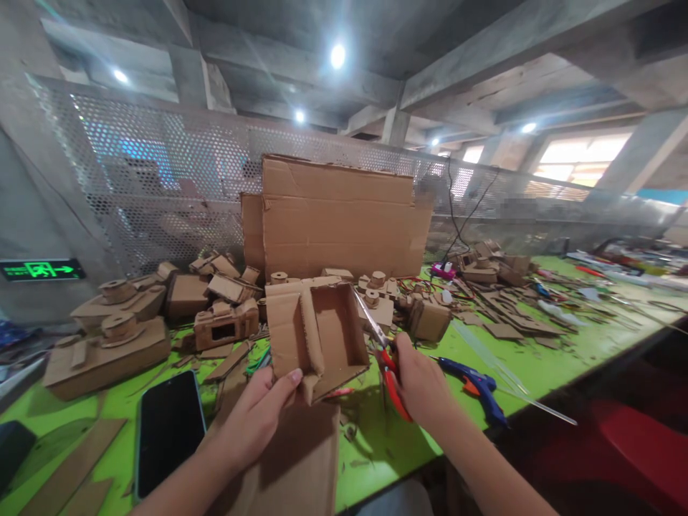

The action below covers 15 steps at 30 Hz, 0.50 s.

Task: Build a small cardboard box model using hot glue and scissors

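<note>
Thumb on top, my left hand (258, 416) grips the lower left edge of an open cardboard box piece (336, 326). This piece has a shallow tray-like hollow and a folded flap on its left side. Red-handled scissors (395, 387) are in my right hand (422, 387), their blades pointing up and left at the box's upper right edge. Whether the blades touch the cardboard cannot be made out. Beneath the box piece lies a flat cardboard sheet (301, 459).
A phone (169, 433) lies at the left, a blue glue gun (476, 387) at the right. Cardboard models (112, 351) and scraps cover the green table (376, 466). Large cardboard sheets (344, 215) stand behind, against a perforated metal screen (161, 143). Clear sticks (516, 383) lie near the right edge.
</note>
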### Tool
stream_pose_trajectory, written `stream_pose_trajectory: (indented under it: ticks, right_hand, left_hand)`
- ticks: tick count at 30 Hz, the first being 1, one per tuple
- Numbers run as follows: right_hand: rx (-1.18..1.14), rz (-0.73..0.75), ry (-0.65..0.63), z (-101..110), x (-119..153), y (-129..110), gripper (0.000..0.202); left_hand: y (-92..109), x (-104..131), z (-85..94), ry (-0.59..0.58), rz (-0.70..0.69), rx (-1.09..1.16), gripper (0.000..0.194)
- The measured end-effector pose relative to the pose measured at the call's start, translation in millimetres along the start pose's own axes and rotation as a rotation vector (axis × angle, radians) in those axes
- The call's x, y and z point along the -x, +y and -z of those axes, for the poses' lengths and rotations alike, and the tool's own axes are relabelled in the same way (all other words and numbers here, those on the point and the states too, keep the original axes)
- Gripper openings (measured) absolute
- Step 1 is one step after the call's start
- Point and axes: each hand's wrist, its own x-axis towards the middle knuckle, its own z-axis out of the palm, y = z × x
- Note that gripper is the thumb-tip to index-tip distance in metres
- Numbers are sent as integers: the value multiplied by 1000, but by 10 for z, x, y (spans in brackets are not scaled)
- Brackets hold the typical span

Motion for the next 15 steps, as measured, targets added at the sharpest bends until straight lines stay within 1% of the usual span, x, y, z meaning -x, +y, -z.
stream_pose_trajectory:
  ticks: [2, 4, 6, 8, 11, 13, 15]
  right_hand:
    - [-6, 35, -10, 51, -9, 62, 17]
    - [22, 71, -10, 106, -26, 132, 18]
    - [76, 103, -7, 162, -45, 211, 21]
    - [130, 124, -3, 214, -62, 294, 24]
    - [211, 130, -5, 277, -68, 402, 21]
    - [268, 142, -24, 312, -64, 462, 12]
    - [313, 169, -37, 352, -62, 527, 10]
  left_hand:
    - [-8, -43, 67, 10, -36, -12, 28]
    - [1, -73, 119, -1, -45, -16, 31]
    - [31, -83, 149, -5, -16, 3, 32]
    - [80, -77, 156, 13, 30, 41, 31]
    - [169, -56, 145, 29, 132, 133, 32]
    - [225, -46, 142, -9, 162, 170, 29]
    - [271, -41, 150, -55, 145, 165, 25]
